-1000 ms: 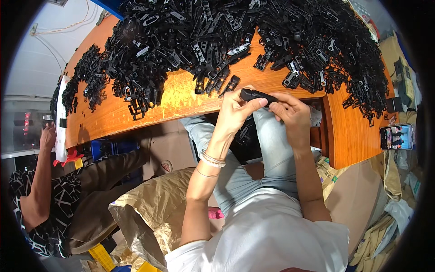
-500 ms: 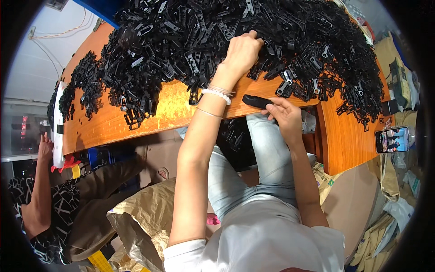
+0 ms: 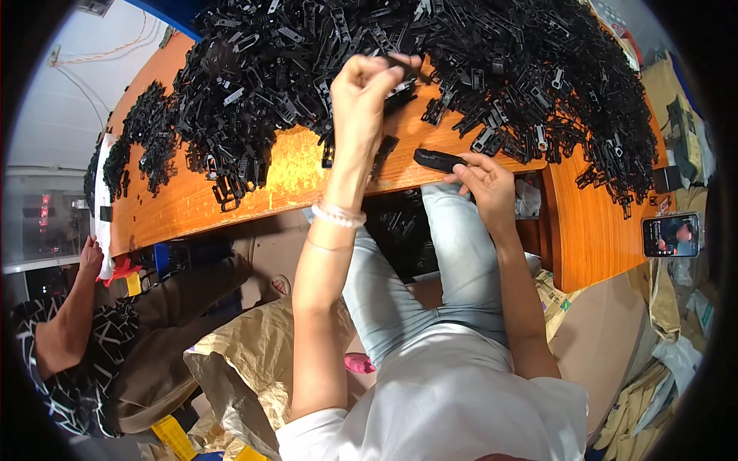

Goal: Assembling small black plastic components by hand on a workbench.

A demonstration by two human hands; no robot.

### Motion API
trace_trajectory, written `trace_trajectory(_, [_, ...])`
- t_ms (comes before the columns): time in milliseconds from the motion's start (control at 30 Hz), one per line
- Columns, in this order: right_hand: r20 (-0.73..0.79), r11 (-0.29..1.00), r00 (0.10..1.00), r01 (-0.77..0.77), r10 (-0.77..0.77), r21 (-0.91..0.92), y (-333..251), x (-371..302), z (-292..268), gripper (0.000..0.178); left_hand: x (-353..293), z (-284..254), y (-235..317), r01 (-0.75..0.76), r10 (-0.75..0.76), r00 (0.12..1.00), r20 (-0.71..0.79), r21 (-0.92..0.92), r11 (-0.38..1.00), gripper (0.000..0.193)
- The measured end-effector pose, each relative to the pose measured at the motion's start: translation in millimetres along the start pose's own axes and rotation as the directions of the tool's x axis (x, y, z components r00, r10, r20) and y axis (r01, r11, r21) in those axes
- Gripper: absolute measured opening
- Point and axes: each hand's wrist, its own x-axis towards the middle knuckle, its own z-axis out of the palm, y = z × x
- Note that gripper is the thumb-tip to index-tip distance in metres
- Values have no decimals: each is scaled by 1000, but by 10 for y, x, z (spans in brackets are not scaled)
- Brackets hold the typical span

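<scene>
A large heap of small black plastic parts (image 3: pixel 292 69), many slim with slots, covers the far side of the wooden table (image 3: pixel 307 196). My left hand (image 3: pixel 363 96), bracelets on its wrist, is raised at the heap's near edge. Its fingers pinch a thin dark plastic piece (image 3: pixel 411 67), blurred by motion. Closer to the table's front edge, my right hand (image 3: pixel 488 188) grips one end of an elongated black plastic part (image 3: pixel 437 160) between thumb and fingers. The part points left, over the table top. Several loose parts lie between the hands and the heap.
At the left, another person's hand (image 3: pixel 91 253) is by the table's edge. A lit phone (image 3: pixel 670 235) sits beyond the right end. Crumpled brown paper (image 3: pixel 254 346) lies at my left, and more bags (image 3: pixel 626 407) are piled at the right.
My left hand has drawn back from the heap, leftward, and now shows a dark piece in its fingers. My right hand has barely moved. The other person's hand has lowered slightly.
</scene>
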Motion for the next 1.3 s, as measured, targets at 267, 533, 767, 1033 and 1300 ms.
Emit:
trace_trajectory(267, [163,980,979,-145,121,139,-182,-134,-129,22,-862,-110,127,417,-437,898,-55,-212,884,21])
trace_trajectory(533, [251,902,942,298,-224,-313,-472,-277,199,21,-1108,-134,203,526,-539,840,59,149,837,28])
trace_trajectory(767, [206,850,927,370,-313,-375,-443,-337,271,21,-1250,-49,429,184,-409,897,166,702,688,43])
trace_trajectory(1033, [391,875,902,333,-186,-352,-497,-281,244,35,-1349,-111,425,102,-362,912,193,748,655,40])
trace_trajectory(1300, [427,837,876,398,-225,-375,-471,-280,279,33,-1381,-162,389,45,-321,921,221,757,652,41])
